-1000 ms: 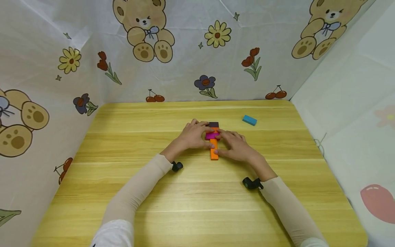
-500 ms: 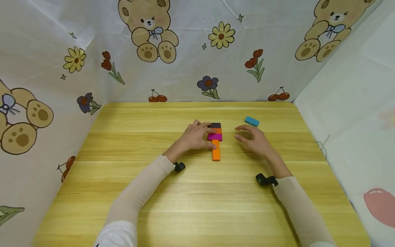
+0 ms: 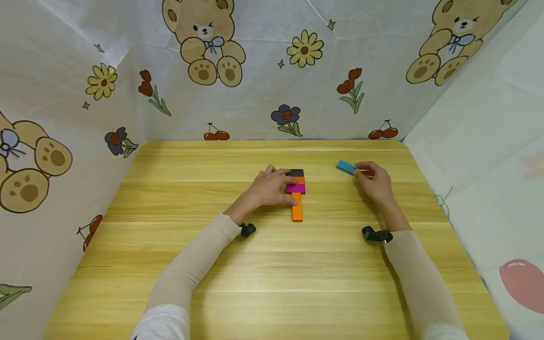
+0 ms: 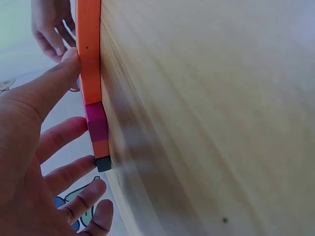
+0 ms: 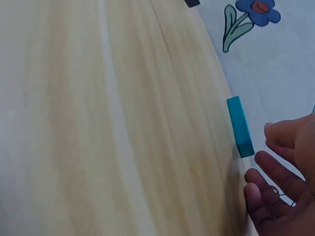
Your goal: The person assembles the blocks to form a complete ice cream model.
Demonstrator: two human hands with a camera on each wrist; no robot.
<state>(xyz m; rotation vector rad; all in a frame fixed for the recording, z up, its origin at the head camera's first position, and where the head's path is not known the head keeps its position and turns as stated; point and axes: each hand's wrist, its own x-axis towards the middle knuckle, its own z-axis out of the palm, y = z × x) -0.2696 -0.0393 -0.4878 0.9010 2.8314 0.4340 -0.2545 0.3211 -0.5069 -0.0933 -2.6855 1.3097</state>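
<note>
My left hand (image 3: 271, 188) rests on a line of flat wooden blocks. Its thumb touches the long orange block (image 3: 297, 208), while its fingers lie near the magenta block (image 3: 295, 189), a second orange block (image 3: 299, 180) and the dark block (image 3: 297, 173). In the left wrist view these fingers are spread and fairly straight against the blocks. My right hand (image 3: 376, 182) is at the right end of a blue block (image 3: 345, 166), fingers loosely bent. In the right wrist view the blue block (image 5: 240, 127) lies just beyond the fingertips, with no finger visibly round it.
The wooden table (image 3: 255, 283) has a patterned cloth wall (image 3: 255, 94) behind its far edge and a white wall (image 3: 480, 156) on the right. Small black wrist cameras, such as the right one (image 3: 376, 234), hang near the tabletop.
My right hand has left the line of blocks and moved right and away from me to the blue block. My left hand stays on the line.
</note>
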